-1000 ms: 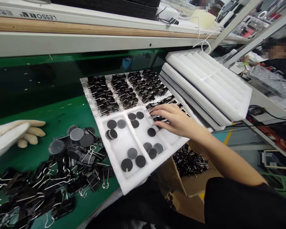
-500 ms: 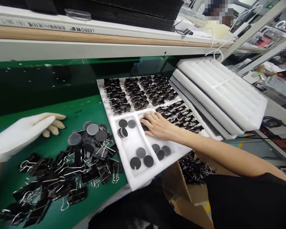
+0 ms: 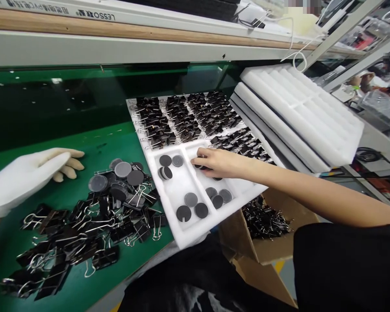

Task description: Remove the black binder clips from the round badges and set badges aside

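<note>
My left hand [image 3: 35,177], in a white glove with bare-looking fingertips, is open over the green table, left of a heap of round black discs [image 3: 122,169] and black binder clips [image 3: 74,238]. Bare, my right hand [image 3: 214,162] reaches into the second front compartment of the white foam tray [image 3: 195,232]. Its fingers are curled at a dark disc [image 3: 199,161], partly hidden beneath them. More discs [image 3: 191,199] lie in the two front compartments. Rows of binder clips [image 3: 185,117] fill the tray's back and right compartments.
White foam trays [image 3: 302,108] are stacked at the back right. A cardboard box [image 3: 276,242] with many clips stands below the table's front edge. A shelf [image 3: 117,47] runs across the back. Another person's hand [image 3: 365,80] shows at the far right.
The view has tilted down slightly. My right hand has bunched its fingers, and its wrist has risen; another disc now shows below it. My left hand keeps its pose beside the heap.
</note>
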### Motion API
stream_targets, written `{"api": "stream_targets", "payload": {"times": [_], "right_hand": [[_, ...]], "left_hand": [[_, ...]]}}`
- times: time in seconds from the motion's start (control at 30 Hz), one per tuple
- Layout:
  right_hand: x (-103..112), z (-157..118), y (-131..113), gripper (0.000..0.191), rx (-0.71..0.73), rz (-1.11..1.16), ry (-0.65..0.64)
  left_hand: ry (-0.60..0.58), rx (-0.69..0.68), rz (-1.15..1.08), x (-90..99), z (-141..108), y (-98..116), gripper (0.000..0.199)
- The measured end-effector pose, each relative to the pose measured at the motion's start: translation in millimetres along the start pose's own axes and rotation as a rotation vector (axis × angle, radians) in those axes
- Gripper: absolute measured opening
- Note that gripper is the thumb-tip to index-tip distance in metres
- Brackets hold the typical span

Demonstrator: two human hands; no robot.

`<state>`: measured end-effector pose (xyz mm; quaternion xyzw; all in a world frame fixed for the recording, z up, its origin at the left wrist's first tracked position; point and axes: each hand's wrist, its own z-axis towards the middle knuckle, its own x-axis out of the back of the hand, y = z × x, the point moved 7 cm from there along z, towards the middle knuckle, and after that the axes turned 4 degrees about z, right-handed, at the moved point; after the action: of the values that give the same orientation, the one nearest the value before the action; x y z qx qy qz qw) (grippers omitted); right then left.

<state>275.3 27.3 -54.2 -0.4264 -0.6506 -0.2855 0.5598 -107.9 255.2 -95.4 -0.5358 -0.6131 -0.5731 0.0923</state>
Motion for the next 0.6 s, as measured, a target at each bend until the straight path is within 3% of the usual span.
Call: {"api": "stream_targets", "payload": {"times": [0.17,0.3,0.47,0.53,0.6], "right_hand": [[29,-4,7,0.027,0.014,0.272,0.085],[48,-9,-24,0.028,0.07,0.403,0.234],[21,2,-89,0.029,0.206,0.107,0.176],[17,2,-93,0.04,0.243,-0.019,0.202],[22,-6,-78,0.05,0.18,-0.095,0.269]], "left_hand": [[-0.004,-0.006,0.018,-0.4,0,-2,0.067],[-0.012,-0.015,0.017,0.8,0,1,0.068],[-0.014,-0.012,-0.007,1.4,0,2,0.066],[0.009,-0.028,-0.014,0.2,-1,4,0.063],[0.042,-0.06,-0.033,-1.3,-6,10,0.059]]}}
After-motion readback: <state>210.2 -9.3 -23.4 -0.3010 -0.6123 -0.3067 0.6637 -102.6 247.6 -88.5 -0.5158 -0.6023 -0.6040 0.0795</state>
